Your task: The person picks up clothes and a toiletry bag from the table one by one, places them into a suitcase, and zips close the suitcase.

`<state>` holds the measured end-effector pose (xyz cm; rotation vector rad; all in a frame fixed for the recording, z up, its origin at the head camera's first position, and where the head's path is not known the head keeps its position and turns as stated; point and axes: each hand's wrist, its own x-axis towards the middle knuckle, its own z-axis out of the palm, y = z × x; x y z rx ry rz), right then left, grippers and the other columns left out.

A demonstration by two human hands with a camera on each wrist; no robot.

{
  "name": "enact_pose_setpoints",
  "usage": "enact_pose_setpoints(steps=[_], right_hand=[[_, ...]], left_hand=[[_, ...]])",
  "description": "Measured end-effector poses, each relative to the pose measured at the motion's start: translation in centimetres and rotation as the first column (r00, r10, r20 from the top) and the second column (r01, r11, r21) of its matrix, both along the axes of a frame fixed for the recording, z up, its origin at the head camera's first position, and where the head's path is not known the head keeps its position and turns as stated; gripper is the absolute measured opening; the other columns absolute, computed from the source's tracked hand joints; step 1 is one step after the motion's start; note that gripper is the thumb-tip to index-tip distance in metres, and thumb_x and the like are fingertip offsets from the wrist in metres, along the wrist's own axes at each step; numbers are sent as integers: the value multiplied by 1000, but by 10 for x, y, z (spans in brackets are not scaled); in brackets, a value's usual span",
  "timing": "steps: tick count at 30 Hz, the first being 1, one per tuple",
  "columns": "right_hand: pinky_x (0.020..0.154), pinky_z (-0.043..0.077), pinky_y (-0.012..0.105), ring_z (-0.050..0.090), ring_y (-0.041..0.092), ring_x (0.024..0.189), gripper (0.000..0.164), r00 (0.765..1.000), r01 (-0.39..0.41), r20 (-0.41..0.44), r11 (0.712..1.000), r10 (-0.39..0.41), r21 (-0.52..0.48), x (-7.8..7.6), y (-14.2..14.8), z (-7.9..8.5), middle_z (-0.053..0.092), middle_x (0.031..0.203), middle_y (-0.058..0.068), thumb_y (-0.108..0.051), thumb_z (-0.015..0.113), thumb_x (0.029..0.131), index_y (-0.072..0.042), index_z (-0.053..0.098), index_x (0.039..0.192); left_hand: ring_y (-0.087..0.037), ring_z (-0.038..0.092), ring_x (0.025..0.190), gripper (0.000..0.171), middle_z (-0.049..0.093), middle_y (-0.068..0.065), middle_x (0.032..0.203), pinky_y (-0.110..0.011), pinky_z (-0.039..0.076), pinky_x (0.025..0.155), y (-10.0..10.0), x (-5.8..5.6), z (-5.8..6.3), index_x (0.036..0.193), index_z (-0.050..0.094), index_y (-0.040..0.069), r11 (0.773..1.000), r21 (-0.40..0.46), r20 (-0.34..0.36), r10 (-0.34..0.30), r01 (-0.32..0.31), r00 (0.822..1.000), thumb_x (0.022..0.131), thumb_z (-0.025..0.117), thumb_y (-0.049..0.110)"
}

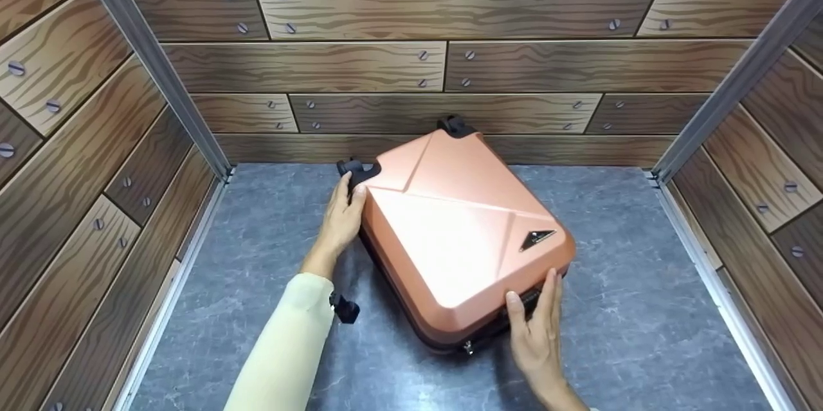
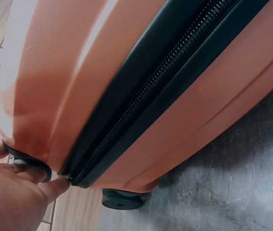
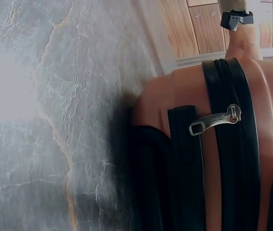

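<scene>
A rose-gold hard-shell suitcase [image 1: 450,218] lies on its broad side on the floor, turned at an angle. Its black wheels [image 1: 455,125] point toward the back wall. At the left wheel corner my left hand [image 1: 341,218] holds the case; the left wrist view shows its fingers [image 2: 55,188] against the wheel housing. My right hand [image 1: 539,340] touches the near end by the black carry handle [image 1: 531,300], thumb and fingers extended and spread apart. Around the side runs a black zipper [image 2: 151,96], with a metal zipper pull [image 3: 216,121] near the handle end.
Grey marbled flooring [image 1: 630,308] surrounds the case. Wood-plank-patterned walls [image 1: 386,6] with printed screws stand at the back and both sides, joined by metal corner posts [image 1: 154,63]. A small black device [image 1: 344,308] sits on the left wrist, over a pale sleeve [image 1: 283,347].
</scene>
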<state>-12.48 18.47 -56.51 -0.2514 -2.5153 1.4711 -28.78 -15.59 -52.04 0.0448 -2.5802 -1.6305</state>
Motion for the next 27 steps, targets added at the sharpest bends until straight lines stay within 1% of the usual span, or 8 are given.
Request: enact_pose_setpoints(steps=[8,11,14,22,27], right_hand=[[130,3,62,-3,43,163,90,1000,14,-24,1000,-13,20,0,-1,-2,-6,176,23,-38,55,108,-7,-2,170],[130,3,63,-4,43,163,90,1000,7,-29,1000,-6,19,-1,-1,-3,-7,176,23,-37,56,108,-7,-2,170],[130,3,63,-5,42,163,89,1000,-9,-30,1000,9,17,-2,2,-4,-8,176,22,-36,55,108,-8,-2,170],[129,3,64,-7,41,163,87,996,-89,-15,996,89,25,-15,19,-3,-12,176,19,-36,51,110,-12,-6,170],[129,4,65,-6,41,163,84,990,-129,-53,991,131,31,-22,27,-6,-9,176,21,-32,51,110,-12,-4,170]], left_hand=[[-41,25,159,70,24,-21,173,-58,23,128,2,2,0,170,22,16,1000,-18,11,7,-7,1000,112,43,49],[-42,28,158,69,28,-23,171,-58,25,127,2,4,1,168,26,14,1000,-16,0,16,-16,1000,111,46,47],[-42,32,156,66,33,-25,168,-58,28,126,0,6,0,165,32,11,999,-5,-25,33,-33,999,110,50,44],[-40,39,152,63,41,-23,164,-56,31,125,-3,18,-6,161,38,11,997,47,-64,64,-61,996,109,55,42],[-40,44,149,62,46,-24,160,-53,35,123,-4,28,-10,159,42,11,992,82,-88,103,-96,991,107,59,40]])
